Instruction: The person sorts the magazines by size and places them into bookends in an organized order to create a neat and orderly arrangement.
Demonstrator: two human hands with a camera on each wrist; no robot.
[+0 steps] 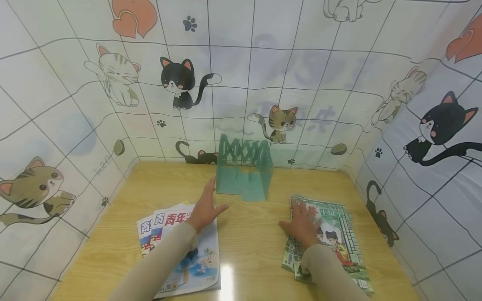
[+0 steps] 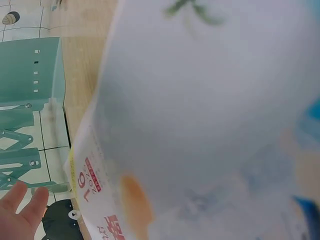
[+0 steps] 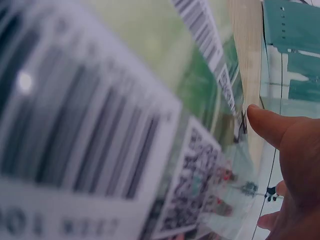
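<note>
In the head view a teal expandable book stand (image 1: 227, 180) with a criss-cross lattice stands at the back middle of the table. My left hand (image 1: 203, 211) reaches over the top edge of white-and-blue magazines (image 1: 205, 271) on the left, its fingers extended and thumb spread, fingertips close to the stand's left side. Over the upper left part of the green magazines (image 1: 340, 234) is my right hand (image 1: 303, 225), fingers spread and thumb out to the left. Both hands hold nothing. The right wrist view shows that thumb (image 3: 270, 125) beside the green covers with their barcodes.
Beneath everything is a light wood table (image 1: 248, 238). A cloth (image 1: 233, 75) printed with cats and grid lines hangs behind it and on both sides. Each set of magazines lies as a loosely overlapped pile, with bare wood between the two.
</note>
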